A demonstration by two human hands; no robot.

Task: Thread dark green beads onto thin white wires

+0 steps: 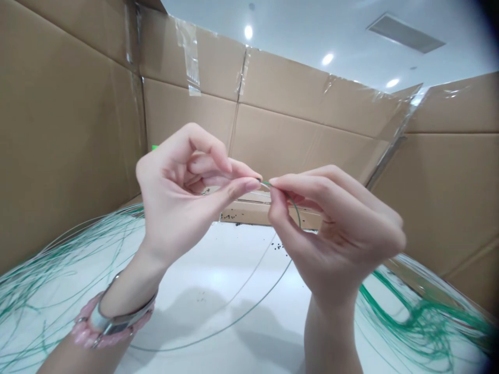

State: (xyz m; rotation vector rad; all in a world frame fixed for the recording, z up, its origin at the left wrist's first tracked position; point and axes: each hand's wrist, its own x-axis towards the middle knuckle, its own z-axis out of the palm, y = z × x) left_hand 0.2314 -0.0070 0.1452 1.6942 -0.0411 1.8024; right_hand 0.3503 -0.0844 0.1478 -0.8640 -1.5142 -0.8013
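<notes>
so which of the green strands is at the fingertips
The single green strand that runs between the left hand and the right hand; the other green strands lie in bunches at either side.

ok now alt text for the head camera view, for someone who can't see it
The left hand pinches a tiny dark piece close to the right hand, which pinches a thin green strand. Below is a white surface, with tangled green strands at both sides and cardboard walls around.
</notes>
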